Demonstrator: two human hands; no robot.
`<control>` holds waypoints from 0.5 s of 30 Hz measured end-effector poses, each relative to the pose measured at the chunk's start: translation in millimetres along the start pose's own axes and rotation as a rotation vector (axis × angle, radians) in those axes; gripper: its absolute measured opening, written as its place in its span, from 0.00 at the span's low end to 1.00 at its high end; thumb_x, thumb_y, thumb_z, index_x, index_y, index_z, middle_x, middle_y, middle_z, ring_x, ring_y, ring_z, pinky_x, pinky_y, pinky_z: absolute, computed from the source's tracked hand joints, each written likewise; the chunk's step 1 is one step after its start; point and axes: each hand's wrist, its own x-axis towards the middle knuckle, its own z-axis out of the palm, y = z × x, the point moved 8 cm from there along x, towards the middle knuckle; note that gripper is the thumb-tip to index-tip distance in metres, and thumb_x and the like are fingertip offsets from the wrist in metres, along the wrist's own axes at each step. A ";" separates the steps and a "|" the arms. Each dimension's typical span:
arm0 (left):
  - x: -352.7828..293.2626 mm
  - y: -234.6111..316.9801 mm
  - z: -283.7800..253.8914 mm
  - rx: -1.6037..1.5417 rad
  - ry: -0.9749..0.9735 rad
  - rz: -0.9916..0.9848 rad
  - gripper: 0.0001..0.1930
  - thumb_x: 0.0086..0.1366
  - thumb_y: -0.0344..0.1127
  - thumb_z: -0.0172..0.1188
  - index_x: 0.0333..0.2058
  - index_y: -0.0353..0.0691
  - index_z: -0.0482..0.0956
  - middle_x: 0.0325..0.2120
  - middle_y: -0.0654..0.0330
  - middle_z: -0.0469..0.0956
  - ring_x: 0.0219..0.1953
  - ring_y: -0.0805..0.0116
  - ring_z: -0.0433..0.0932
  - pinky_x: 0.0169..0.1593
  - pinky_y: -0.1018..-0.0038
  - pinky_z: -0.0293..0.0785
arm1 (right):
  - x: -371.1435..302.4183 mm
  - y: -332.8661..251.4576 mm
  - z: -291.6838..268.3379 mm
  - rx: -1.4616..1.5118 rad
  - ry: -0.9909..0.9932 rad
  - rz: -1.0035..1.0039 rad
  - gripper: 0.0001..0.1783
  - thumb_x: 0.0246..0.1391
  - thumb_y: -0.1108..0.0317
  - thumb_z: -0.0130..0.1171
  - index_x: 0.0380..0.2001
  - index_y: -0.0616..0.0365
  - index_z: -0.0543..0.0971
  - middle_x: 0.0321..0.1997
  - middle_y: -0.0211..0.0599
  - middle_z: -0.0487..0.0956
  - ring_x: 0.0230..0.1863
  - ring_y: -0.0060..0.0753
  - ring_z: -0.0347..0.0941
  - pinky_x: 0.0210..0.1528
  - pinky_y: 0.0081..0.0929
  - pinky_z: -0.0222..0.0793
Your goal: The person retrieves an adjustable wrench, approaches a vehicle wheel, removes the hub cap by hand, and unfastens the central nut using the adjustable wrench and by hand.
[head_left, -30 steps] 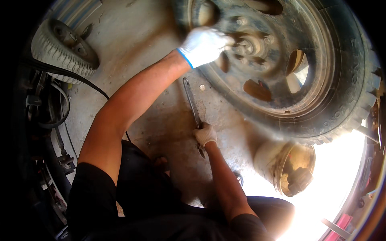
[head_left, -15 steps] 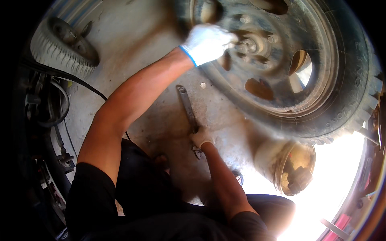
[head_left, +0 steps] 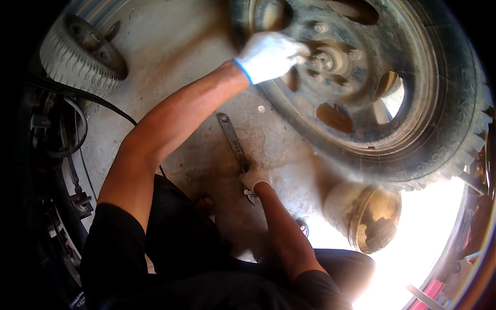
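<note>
A large wheel with a chunky black tyre fills the upper right, its worn steel rim facing me. My left hand, in a white knit glove with a blue cuff, reaches to the hub. Its fingers are pinched together beside a wheel stud; what they hold, if anything, is too small to make out. Lower down, my right hand, gloved too, is wrapped round an adjustable wrench. The wrench's long handle points up and left from my fist, and its jaw end shows below it.
A smaller wheel leans at the far left. A black cable runs across the concrete floor near metal machine parts. At right, below the tyre, a dirty bucket lies tipped beside bright glare. A small round disc is on the floor.
The wrench's handle end has swung left, with my right hand shifting slightly left too. My left hand stays at the hub.
</note>
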 end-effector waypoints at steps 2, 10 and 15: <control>0.2 -0.8 -1.8 0.002 0.007 0.036 0.13 0.65 0.46 0.59 0.41 0.48 0.85 0.36 0.59 0.85 0.40 0.57 0.83 0.42 0.63 0.79 | -0.8 -5.7 -2.1 0.008 0.015 -0.018 0.37 0.45 0.61 0.61 0.64 0.45 0.71 0.51 0.59 0.80 0.56 0.59 0.75 0.59 0.46 0.71; -1.1 -10.9 5.2 -0.180 -0.033 0.050 0.11 0.65 0.40 0.59 0.42 0.44 0.84 0.34 0.56 0.85 0.38 0.55 0.83 0.43 0.63 0.79 | -12.9 -10.7 -7.5 0.077 0.009 -0.117 0.38 0.46 0.61 0.62 0.64 0.46 0.70 0.57 0.57 0.78 0.60 0.57 0.73 0.61 0.44 0.70; 0.3 -5.5 2.3 -0.154 -0.048 0.074 0.11 0.65 0.37 0.58 0.44 0.43 0.83 0.36 0.54 0.84 0.40 0.53 0.83 0.44 0.63 0.79 | -4.9 7.5 2.4 0.000 -0.020 -0.080 0.41 0.44 0.63 0.63 0.67 0.43 0.68 0.58 0.56 0.77 0.61 0.56 0.72 0.62 0.42 0.69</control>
